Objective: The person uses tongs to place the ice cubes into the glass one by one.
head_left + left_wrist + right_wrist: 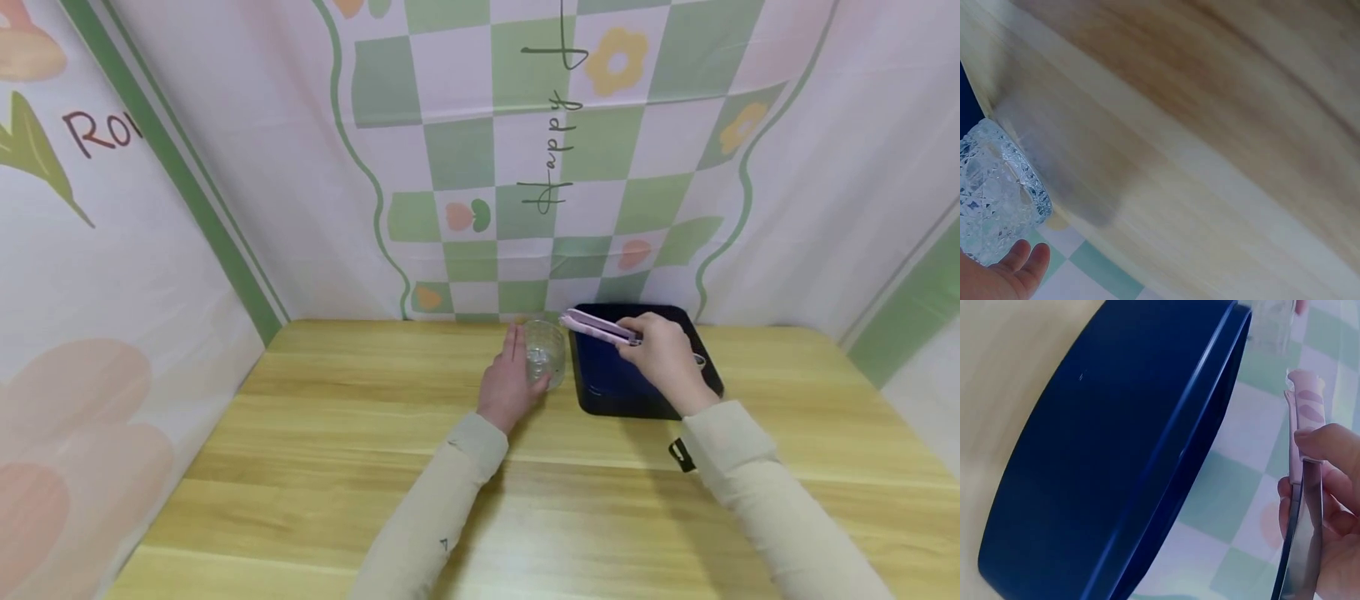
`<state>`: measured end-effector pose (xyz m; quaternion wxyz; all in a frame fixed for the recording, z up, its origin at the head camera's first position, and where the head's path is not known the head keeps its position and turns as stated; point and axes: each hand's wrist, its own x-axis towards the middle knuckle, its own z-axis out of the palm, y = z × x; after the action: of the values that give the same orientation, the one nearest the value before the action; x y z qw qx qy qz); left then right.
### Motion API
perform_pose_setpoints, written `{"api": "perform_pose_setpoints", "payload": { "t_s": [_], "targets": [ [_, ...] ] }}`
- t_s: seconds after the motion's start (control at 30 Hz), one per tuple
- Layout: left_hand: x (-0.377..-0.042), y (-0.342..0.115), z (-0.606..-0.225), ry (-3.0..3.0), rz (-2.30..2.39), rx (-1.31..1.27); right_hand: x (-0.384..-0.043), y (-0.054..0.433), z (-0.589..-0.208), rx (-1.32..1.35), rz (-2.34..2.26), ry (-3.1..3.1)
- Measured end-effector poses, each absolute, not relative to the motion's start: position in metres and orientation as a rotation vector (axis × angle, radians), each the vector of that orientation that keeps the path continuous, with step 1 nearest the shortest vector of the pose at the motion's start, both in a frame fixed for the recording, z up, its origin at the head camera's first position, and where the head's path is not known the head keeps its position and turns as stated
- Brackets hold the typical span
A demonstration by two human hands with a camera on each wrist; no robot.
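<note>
A clear cut-glass cup is near the back of the wooden table. Around its left and near sides, my left hand holds it with thumb and fingers spread. Faceted glass shows beside two fingers in the left wrist view. My right hand grips a pair of tongs with pink tips and metal arms. The pink ends lie near each other with a narrow gap, pointing toward the cup. Below the tongs is a deep, dark blue tray, partly hidden by the right hand.
The tray's dark outer wall fills much of the right wrist view. A small black strap piece shows by the right cuff. Behind the table hangs a printed cloth with green checks and flowers.
</note>
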<state>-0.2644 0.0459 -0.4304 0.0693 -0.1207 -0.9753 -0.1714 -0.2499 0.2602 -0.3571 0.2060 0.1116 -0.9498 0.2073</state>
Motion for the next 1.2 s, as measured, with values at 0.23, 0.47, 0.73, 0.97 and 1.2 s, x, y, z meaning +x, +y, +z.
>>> {"api": "perform_pose_setpoints", "payload": {
  "t_s": [0.23,0.47,0.73,0.97,1.2],
  "targets": [
    [-0.264,0.047,-0.430,-2.946,-0.521,-0.360,-0.245,0.247,-0.356,0.354,0.603,-2.660],
    [-0.265,0.047,-0.431,-2.940,-0.542,-0.345,-0.244,0.240,-0.359,0.386,0.601,-2.690],
    [-0.266,0.047,-0.432,-2.938,-0.553,-0.347,-0.243,0.236,-0.358,0.408,0.587,-2.755],
    [-0.265,0.048,-0.431,-2.947,-0.565,-0.340,-0.244,0.236,-0.361,0.399,0.575,-2.781],
    [-0.265,0.049,-0.430,-2.945,-0.556,-0.341,-0.242,0.236,-0.361,0.383,0.586,-2.794]
  ]
}}
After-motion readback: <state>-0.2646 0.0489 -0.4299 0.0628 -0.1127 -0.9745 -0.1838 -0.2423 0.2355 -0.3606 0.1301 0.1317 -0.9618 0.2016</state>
